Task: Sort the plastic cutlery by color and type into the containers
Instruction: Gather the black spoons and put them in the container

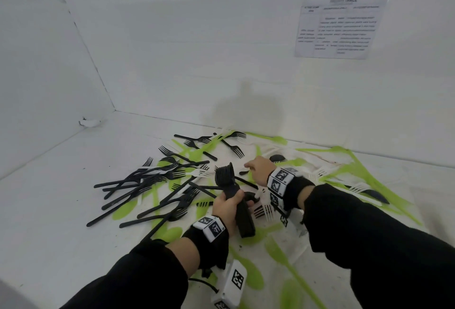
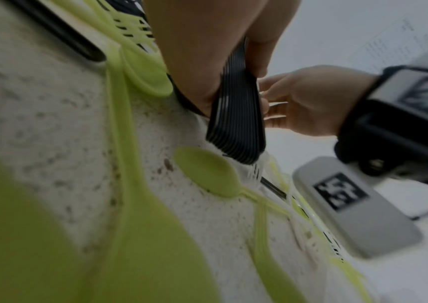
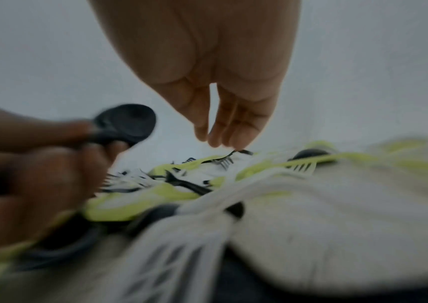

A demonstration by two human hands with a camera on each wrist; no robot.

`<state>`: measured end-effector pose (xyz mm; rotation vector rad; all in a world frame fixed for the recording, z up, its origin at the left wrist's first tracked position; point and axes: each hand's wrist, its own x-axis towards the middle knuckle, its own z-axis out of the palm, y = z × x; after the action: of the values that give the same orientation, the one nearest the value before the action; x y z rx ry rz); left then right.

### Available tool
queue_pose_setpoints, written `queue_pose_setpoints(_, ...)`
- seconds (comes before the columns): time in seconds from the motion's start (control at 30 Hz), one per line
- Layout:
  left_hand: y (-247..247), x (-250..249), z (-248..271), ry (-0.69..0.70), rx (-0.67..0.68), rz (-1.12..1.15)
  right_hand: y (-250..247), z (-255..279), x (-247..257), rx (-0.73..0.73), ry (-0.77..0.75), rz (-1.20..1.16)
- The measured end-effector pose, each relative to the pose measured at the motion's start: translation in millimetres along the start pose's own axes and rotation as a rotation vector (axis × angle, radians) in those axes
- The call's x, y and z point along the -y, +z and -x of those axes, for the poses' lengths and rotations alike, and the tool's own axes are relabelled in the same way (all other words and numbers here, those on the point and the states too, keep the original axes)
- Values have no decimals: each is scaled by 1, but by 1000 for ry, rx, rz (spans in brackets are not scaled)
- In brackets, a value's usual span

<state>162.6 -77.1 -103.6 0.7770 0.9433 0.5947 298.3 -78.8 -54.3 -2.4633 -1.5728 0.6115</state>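
A mixed pile of black, green and white plastic cutlery (image 1: 187,180) lies on the white table (image 1: 61,178). My left hand (image 1: 226,206) grips a thick stack of black spoons (image 1: 225,175) upright over the pile; its packed handles (image 2: 236,123) and one round bowl (image 3: 127,121) show in the wrist views. Just right of the stack, my right hand (image 1: 256,167) hangs with straight fingers (image 3: 215,139) pointing down, holding nothing. Their tips hover just above a black fork (image 3: 223,162) in the pile. Green spoons (image 2: 205,172) lie under my left wrist.
Loose black forks (image 1: 147,180) spread to the left, green pieces (image 1: 357,168) and white forks (image 1: 357,188) to the right. White walls close the table at the back and left. A printed sheet (image 1: 339,27) is on the back wall. No containers are in view.
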Motion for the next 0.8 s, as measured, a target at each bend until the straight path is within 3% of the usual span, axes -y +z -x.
queue_pose_setpoints(0.1,-4,1,-1,-12,-18,8,1,-25,2,142,-16,208)
queue_pose_setpoints(0.33,-10,3,1,-32,-33,-7,8,-41,-9,205,-95,377)
queue_pose_setpoints(0.53,-10,7,0,-21,-38,-15,2,-26,-16,58,-187,549)
queue_pose_setpoints(0.6,-10,7,0,-20,-38,-12,2,-24,-19,24,-137,597)
queue_pose_setpoints(0.73,-9,6,2,-17,-39,4,9,-21,-25,35,123,595)
queue_pose_setpoints(0.8,-8,6,3,-18,-35,6,11,-19,-22,-49,152,624)
